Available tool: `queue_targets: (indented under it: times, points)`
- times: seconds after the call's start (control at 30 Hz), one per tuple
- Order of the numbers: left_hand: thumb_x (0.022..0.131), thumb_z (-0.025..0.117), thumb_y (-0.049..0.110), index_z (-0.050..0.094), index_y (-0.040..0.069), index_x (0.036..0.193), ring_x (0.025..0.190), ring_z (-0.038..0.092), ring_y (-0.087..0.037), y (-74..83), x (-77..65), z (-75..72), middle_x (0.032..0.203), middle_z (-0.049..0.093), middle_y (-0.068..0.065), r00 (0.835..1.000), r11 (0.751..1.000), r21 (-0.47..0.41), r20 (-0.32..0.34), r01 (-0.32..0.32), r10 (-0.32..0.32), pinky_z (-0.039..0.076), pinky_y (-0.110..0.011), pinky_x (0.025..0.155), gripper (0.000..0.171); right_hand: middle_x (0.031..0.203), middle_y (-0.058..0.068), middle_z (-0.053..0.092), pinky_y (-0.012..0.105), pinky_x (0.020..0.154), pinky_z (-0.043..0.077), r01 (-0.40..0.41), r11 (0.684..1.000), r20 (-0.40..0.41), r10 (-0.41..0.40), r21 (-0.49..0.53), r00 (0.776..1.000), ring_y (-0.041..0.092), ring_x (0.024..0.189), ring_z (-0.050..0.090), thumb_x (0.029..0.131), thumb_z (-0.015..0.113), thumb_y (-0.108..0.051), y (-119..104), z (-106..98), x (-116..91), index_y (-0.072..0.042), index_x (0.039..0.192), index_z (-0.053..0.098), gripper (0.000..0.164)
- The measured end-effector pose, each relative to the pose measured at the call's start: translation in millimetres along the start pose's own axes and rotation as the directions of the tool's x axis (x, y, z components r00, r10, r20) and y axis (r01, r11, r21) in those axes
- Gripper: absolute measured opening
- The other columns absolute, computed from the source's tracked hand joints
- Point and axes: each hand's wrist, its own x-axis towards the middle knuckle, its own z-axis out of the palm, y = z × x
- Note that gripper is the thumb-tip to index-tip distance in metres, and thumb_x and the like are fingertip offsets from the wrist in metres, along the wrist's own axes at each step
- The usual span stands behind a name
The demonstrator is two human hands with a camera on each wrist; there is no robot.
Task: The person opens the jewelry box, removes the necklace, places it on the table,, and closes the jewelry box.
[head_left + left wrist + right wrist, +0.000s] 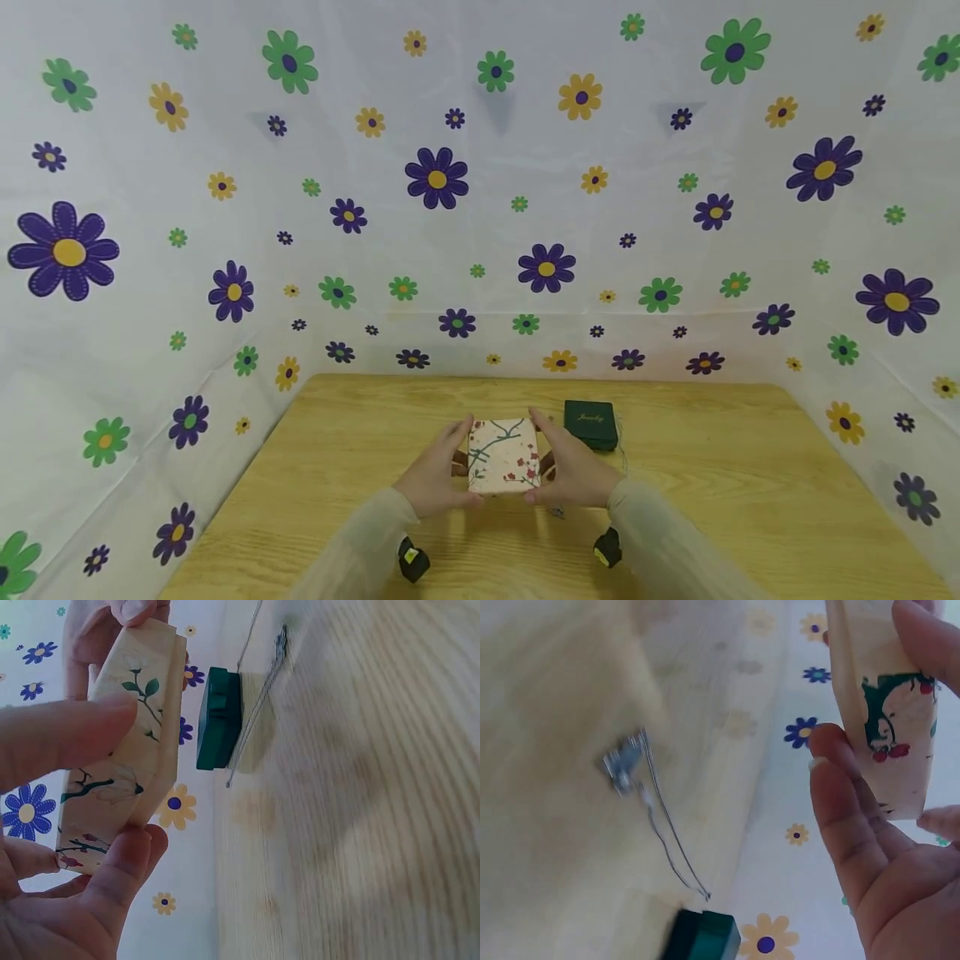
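Observation:
Between both hands is a cream box (504, 457) printed with blue-green branches and red blossoms, raised over the wooden table. My left hand (437, 477) grips its left side, thumb along the near edge and fingers around the far side and beneath. The opposite side is gripped by my right hand (576, 473) in much the same way. A seam between lid and base (169, 761) runs along the box in the left wrist view; the lid sits on. Below lies a silver necklace with a pendant (622, 765), partly hidden by the right hand in the head view.
A dark green jewelry box (591, 425) with gold lettering stands closed behind the right hand, the necklace's chain beside it. Small black devices with yellow labels (412, 558) show below both wrists. A white flower-printed curtain (495, 233) surrounds the wooden table (360, 408).

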Motion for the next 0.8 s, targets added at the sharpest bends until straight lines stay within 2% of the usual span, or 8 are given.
queue_targets:
  times: [0.13, 0.23, 0.43, 0.6, 0.8]
  points:
    - [0.069, 0.087, 0.009, 0.010, 0.015, 0.156, 0.110, 0.054, -0.024, -2.1, 9.4, -6.1, 0.155, 0.020, -0.014, 0.999, 0.999, 0.019, -0.011, 0.041, -0.041, 0.050, -0.035, 0.092, 0.117, 0.155, 0.011, 0.023, 0.038, 0.081, 0.051, -0.010, 0.995, 0.025, 0.013, -0.103, 1.000, 0.017, 0.099, 0.057, 0.074, 0.085, -0.032, -1.1, -6.5, 15.1, -0.014, 0.156, 0.004, 0.117]
    - [0.069, 0.087, 0.012, 0.009, 0.015, 0.156, 0.110, 0.055, -0.025, -4.8, 15.6, -10.0, 0.156, 0.021, -0.014, 0.998, 0.997, 0.051, -0.008, 0.065, -0.065, 0.050, -0.034, 0.091, 0.117, 0.154, 0.009, 0.025, 0.037, 0.084, 0.049, -0.043, 0.988, 0.051, 0.051, -0.147, 0.997, 0.018, 0.105, 0.054, 0.072, 0.085, -0.034, 0.7, -9.4, 25.3, -0.015, 0.156, 0.003, 0.119]
    - [0.070, 0.086, 0.014, 0.007, 0.015, 0.156, 0.112, 0.056, -0.025, -11.7, 30.0, -13.8, 0.158, 0.017, -0.012, 0.996, 0.990, 0.109, 0.016, 0.086, -0.088, 0.049, -0.034, 0.093, 0.117, 0.154, 0.009, 0.026, 0.046, 0.095, 0.046, -0.097, 0.979, 0.094, 0.115, -0.180, 0.989, 0.029, 0.121, 0.049, 0.071, 0.087, -0.029, 11.7, -14.1, 42.6, -0.014, 0.156, 0.005, 0.119]
    - [0.072, 0.085, 0.013, 0.008, 0.014, 0.156, 0.115, 0.055, -0.026, -17.5, 43.4, -13.3, 0.158, 0.018, -0.011, 0.993, 0.984, 0.142, 0.030, 0.111, -0.117, 0.046, -0.036, 0.098, 0.114, 0.152, 0.010, 0.031, 0.050, 0.102, 0.040, -0.121, 0.966, 0.100, 0.148, -0.230, 0.984, 0.033, 0.127, 0.045, 0.070, 0.088, -0.028, 20.2, -15.7, 54.3, -0.011, 0.154, 0.012, 0.115]
    - [0.073, 0.084, 0.015, 0.010, 0.009, 0.155, 0.117, 0.055, -0.030, -25.8, 56.7, -12.5, 0.157, 0.018, -0.017, 0.991, 0.966, 0.231, 0.043, 0.113, -0.127, 0.040, -0.043, 0.104, 0.111, 0.152, 0.010, 0.031, 0.049, 0.110, 0.029, -0.144, 0.941, 0.081, 0.177, -0.307, 0.981, 0.030, 0.137, 0.033, 0.069, 0.088, -0.032, 29.5, -14.1, 65.8, -0.007, 0.154, 0.015, 0.114]
